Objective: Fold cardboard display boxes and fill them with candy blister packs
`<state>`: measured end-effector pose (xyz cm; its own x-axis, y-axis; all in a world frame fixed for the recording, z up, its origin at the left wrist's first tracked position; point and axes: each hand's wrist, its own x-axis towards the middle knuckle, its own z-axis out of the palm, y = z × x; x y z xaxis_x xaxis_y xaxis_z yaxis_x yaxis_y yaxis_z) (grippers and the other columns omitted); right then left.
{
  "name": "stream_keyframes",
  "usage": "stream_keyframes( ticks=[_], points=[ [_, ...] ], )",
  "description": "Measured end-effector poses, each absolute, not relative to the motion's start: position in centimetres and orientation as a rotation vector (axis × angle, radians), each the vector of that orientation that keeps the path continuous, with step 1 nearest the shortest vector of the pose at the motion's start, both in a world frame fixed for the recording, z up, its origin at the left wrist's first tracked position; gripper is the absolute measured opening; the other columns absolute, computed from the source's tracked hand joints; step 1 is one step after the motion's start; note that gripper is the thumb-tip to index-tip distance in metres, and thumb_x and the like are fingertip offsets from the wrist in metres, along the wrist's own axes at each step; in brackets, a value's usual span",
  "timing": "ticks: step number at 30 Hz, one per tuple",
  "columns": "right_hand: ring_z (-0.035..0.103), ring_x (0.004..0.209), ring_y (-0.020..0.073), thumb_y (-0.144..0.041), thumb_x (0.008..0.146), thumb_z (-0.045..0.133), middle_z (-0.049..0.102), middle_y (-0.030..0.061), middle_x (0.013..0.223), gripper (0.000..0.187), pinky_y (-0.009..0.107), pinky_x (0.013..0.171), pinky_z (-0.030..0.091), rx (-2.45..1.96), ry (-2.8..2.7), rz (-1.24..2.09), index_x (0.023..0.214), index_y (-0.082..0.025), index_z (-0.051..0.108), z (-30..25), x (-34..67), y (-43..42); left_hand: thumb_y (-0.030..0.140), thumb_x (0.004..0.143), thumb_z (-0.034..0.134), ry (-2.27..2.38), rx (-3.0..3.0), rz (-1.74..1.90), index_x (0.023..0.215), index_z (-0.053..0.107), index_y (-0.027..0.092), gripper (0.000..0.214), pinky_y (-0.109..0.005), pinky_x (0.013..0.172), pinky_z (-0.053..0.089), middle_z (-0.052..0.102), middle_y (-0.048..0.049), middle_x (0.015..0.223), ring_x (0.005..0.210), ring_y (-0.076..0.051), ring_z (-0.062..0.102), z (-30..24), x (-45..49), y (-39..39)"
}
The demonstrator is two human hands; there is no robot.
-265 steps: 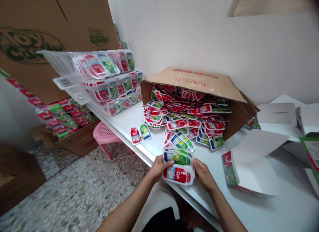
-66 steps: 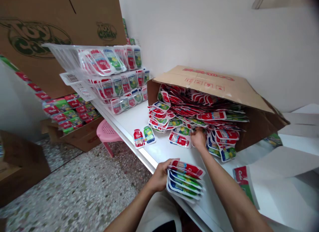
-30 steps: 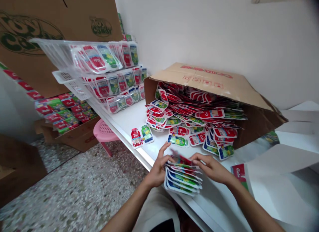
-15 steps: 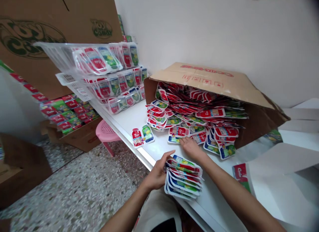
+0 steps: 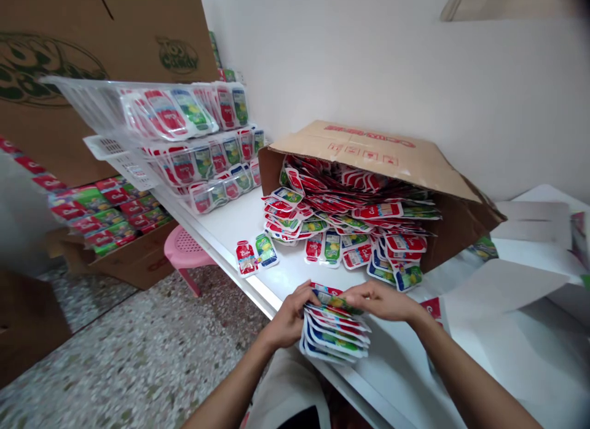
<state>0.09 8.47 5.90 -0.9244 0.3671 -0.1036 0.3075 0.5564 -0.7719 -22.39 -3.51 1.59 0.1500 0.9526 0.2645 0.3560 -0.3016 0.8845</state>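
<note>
A thick stack of red and green candy packets (image 5: 335,330) stands at the table's near edge. My left hand (image 5: 291,315) is closed round its left side, thumb and fingers at the upper end. My right hand (image 5: 380,300) pinches a packet (image 5: 338,301) at the top of the stack. Beyond the hands, a tipped cardboard box (image 5: 378,152) spills many loose packets (image 5: 343,201) onto the white table (image 5: 286,275). One red-and-green packet (image 5: 322,249) lies flat before the pile. Another double packet (image 5: 256,254) lies apart to the left.
Clear plastic trays (image 5: 193,158) filled with upright packets are stacked at the left of the table. Below them stands a pink stool (image 5: 184,247). A large brown carton (image 5: 115,42) rises behind. White opened cartons (image 5: 507,306) lie at the right.
My right hand has come back from the spilled pile to the stack and now holds a packet against its top. The left hand keeps its grip. The view has shifted slightly right.
</note>
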Motion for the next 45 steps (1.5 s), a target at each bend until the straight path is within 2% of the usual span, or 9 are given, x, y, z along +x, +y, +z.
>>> stream_keyframes(
  ticks=[3, 7, 13, 17, 23, 34, 41, 43, 45],
  points=[
    [0.063, 0.091, 0.0184, -0.023, 0.095, 0.031, 0.07, 0.0072, 0.102, 0.038, 0.03, 0.081, 0.047, -0.812, -2.808, 0.808, 0.114, -0.017, 0.064, 3.2, -1.8, 10.9, 0.021, 0.077, 0.062, 1.225, 1.716, 1.105, 0.081, 0.055, 0.018, 0.008, -0.026, 0.074, 0.044, 0.059, -0.0024, 0.082, 0.078, -0.015, 0.054, 1.3, -22.5, -3.8],
    [0.043, 0.126, 0.0267, -0.005, 0.083, 0.044, 0.056, 0.0158, 0.13, 0.039, 0.045, 0.105, 0.027, -0.885, -2.8, 0.474, 0.118, -0.014, 0.06, -0.1, -5.3, 13.5, 0.019, 0.078, 0.06, 1.225, 1.631, 1.125, 0.082, 0.054, 0.018, 0.008, -0.021, 0.063, 0.04, 0.056, 0.0006, 0.075, 0.067, -0.011, 0.05, 1.3, -22.4, -4.5],
    [0.059, 0.099, 0.0217, -0.016, 0.091, 0.037, 0.067, 0.0117, 0.099, 0.024, 0.034, 0.087, 0.042, -0.927, -2.73, 0.47, 0.1, -0.016, 0.06, 1.1, -6.4, 13.7, 0.024, 0.075, 0.07, 1.183, 1.377, 1.175, 0.137, 0.03, 0.02, 0.074, -0.028, 0.082, 0.046, 0.063, -0.0047, 0.098, 0.088, -0.017, 0.061, 1.8, -22.1, -4.6],
    [0.058, 0.072, 0.0136, -0.032, 0.097, 0.027, 0.063, 0.0023, 0.082, 0.029, 0.024, 0.067, 0.046, -0.94, -2.574, 0.711, 0.102, -0.02, 0.052, 4.4, -3.7, 12.5, 0.025, 0.074, 0.07, 1.189, 1.418, 1.156, 0.11, 0.059, 0.017, 0.039, -0.027, 0.08, 0.047, 0.065, -0.0062, 0.097, 0.088, -0.018, 0.061, 1.5, -22.3, -4.3],
    [0.06, 0.084, 0.0161, -0.036, 0.08, 0.062, 0.063, 0.0012, 0.088, 0.02, 0.028, 0.076, 0.049, -0.881, -2.038, 1.605, 0.091, -0.02, 0.055, 3.6, 2.2, 9.2, 0.024, 0.073, 0.07, 1.167, 1.334, 1.187, 0.091, 0.062, 0.015, 0.022, -0.025, 0.074, 0.047, 0.066, -0.0051, 0.091, 0.08, -0.016, 0.06, 0.6, -22.5, -4.3],
    [0.063, 0.088, 0.0212, -0.037, 0.084, 0.056, 0.069, 0.0042, 0.093, 0.026, 0.036, 0.081, 0.05, -0.972, -2.007, 1.281, 0.1, -0.021, 0.067, -1.6, 2.5, 8.0, 0.027, 0.072, 0.072, 1.18, 1.285, 1.182, 0.091, 0.061, 0.015, 0.025, -0.027, 0.076, 0.047, 0.064, -0.0038, 0.085, 0.079, -0.015, 0.06, 0.6, -22.3, -3.5],
    [0.048, 0.124, 0.0276, -0.036, 0.086, 0.054, 0.068, 0.0081, 0.113, 0.023, 0.047, 0.1, 0.04, -0.748, -2.166, 1.247, 0.087, -0.024, 0.073, -1.9, 2.3, 6.6, 0.029, 0.07, 0.074, 1.275, 1.48, 1.215, 0.088, 0.067, 0.017, 0.023, -0.042, 0.107, 0.032, 0.026, -0.0129, 0.149, 0.134, -0.03, 0.033, 0.2, -22.6, -3.0],
    [0.045, 0.127, 0.0265, -0.035, 0.086, 0.054, 0.064, 0.0082, 0.12, 0.022, 0.046, 0.103, 0.037, -0.723, -2.215, 1.238, 0.081, -0.023, 0.072, -1.7, 2.2, 6.7, 0.03, 0.071, 0.073, 1.25, 1.503, 1.163, 0.088, 0.066, 0.018, 0.022, -0.045, 0.112, 0.024, 0.035, -0.0125, 0.145, 0.137, -0.03, 0.029, 0.2, -22.7, -2.8],
    [0.052, 0.12, 0.0242, -0.033, 0.089, 0.049, 0.064, 0.0081, 0.121, 0.025, 0.042, 0.099, 0.042, -0.707, -2.249, 1.278, 0.087, -0.022, 0.072, -1.5, 2.0, 6.8, 0.029, 0.073, 0.07, 1.223, 1.544, 1.104, 0.088, 0.064, 0.019, 0.019, -0.046, 0.114, 0.018, 0.06, -0.0089, 0.119, 0.124, -0.026, 0.047, 0.2, -22.7, -2.5]
  ],
)
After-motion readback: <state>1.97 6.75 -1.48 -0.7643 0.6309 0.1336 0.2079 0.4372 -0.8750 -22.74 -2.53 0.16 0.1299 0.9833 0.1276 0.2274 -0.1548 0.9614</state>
